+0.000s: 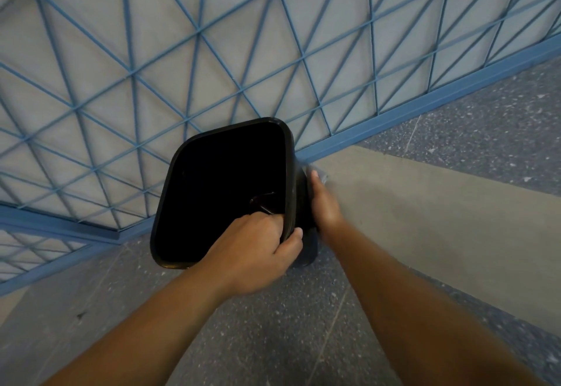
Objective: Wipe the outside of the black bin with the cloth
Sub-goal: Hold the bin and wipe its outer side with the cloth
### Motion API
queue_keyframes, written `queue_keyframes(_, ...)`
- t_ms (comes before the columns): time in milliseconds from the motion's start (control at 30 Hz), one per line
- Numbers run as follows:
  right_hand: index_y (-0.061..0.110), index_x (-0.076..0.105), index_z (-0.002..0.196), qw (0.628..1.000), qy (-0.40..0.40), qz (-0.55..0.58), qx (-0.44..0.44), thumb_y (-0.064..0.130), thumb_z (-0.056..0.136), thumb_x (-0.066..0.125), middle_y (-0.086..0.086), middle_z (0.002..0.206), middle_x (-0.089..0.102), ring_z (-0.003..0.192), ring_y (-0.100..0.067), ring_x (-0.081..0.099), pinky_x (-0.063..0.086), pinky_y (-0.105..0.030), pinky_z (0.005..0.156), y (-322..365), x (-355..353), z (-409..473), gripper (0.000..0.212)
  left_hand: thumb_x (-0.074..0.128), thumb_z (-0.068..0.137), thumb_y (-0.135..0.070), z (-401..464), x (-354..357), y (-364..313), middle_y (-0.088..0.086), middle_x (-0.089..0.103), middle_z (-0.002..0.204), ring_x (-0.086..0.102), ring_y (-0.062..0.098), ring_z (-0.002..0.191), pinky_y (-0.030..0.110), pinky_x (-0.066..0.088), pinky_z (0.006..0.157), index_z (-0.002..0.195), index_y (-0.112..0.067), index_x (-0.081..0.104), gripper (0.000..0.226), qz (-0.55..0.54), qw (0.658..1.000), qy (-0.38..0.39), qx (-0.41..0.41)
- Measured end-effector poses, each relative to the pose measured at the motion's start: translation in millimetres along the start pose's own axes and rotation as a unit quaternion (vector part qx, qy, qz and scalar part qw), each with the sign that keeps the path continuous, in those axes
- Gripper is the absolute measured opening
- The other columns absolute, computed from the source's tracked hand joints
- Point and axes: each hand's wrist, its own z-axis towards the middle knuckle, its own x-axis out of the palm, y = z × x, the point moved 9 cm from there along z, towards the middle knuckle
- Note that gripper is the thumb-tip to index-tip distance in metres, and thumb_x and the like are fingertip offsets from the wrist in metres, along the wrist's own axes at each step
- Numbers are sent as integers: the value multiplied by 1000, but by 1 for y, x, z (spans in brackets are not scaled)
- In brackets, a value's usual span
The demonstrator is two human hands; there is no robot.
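The black bin (224, 191) stands on the speckled grey floor (273, 340), its open mouth facing up toward the camera, right against the blue metal grille (194, 52) that runs behind it. Its inside is almost wholly dark; only a faint glinting shape shows low down near the right wall, too dim to name.

The left hand (258, 252) grips the bin's near right corner of the rim: its fingers (267, 218) are curled together over the edge and down into the dark opening, where their tips are lost, while the thumb presses the outside of the rim.

The right hand (323, 203) lies flat along the bin's outer right wall, fingers pressed together and stretched out, the fingertips pointing away from the person. The hand is blurred, so the lie of each finger is hard to make out. The cloth (308, 249) is mostly hidden: a dark, smeared fold shows below the bin's right wall, under the heel of the right hand and just past the left thumb, and a pale blurred edge shows beyond the right fingertips. Whether the two patches are one piece cannot be told.

To the right of the bin a plain paler band (425, 209) crosses the floor. Both forearms are cut off by the lower edge of the view.
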Motion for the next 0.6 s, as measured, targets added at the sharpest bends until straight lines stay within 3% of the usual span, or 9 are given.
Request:
queue_keyframes(67,10,56,143,1000,8,2,14,50,103,43,-14,139,63,126,-26,61,45,-40,113,-11,1,-12,57,38,95,-47,0,-1,-2,2,60,63,59,19,57,46,51,60,70,-20,51,39,6,1000,-1,6)
queue_keyframes(133,12,58,142,999,23,17,-37,51,101,46,-11,138,65,124,-21,63,49,-36,108,-14,9,-27,58,40,96,-45,1,-1,-1,-1,57,60,56,17,54,42,50,58,67,-23,48,37,5,1000,0,7)
queue_keyframes(267,20,49,150,987,53,-29,-150,61,92,45,-5,154,50,145,-20,44,33,-41,122,8,20,-28,70,38,90,-50,1,-1,0,-2,52,55,51,14,49,39,46,53,64,-24,46,38,4,1000,-6,6)
queue_keyframes(333,15,48,150,994,35,-14,-104,49,102,42,-9,154,50,142,-22,46,33,-36,120,7,10,-11,59,36,89,-52,1,-1,2,0,55,57,54,15,51,41,47,54,65,-22,49,40,8,1000,-11,1)
queue_keyframes(433,8,54,143,999,28,-9,22,45,105,39,-16,138,62,118,-24,60,45,-31,102,-23,-3,-6,56,36,89,-53,2,0,4,2,61,61,59,17,55,43,51,57,69,-20,54,43,5,1000,-7,-3)
queue_keyframes(500,10,56,142,999,29,-32,21,48,104,40,-9,122,69,106,-18,66,54,-26,88,-36,-1,-19,57,36,89,-54,1,1,5,1,61,62,60,16,56,44,52,59,71,-21,55,42,-1,1000,-1,-8)
queue_keyframes(533,12,56,143,999,22,-40,1,51,102,42,-7,124,69,110,-17,66,55,-25,90,-37,0,-25,58,35,88,-54,1,1,5,-1,60,61,59,14,55,43,53,59,70,-22,54,42,-4,1000,-1,-9)
queue_keyframes(600,18,52,147,997,21,-53,-53,61,91,44,-8,144,58,132,-21,56,44,-38,113,-26,6,-29,71,35,87,-54,1,0,5,-3,58,59,57,12,53,42,52,58,67,-24,51,40,-4,1000,-5,-7)
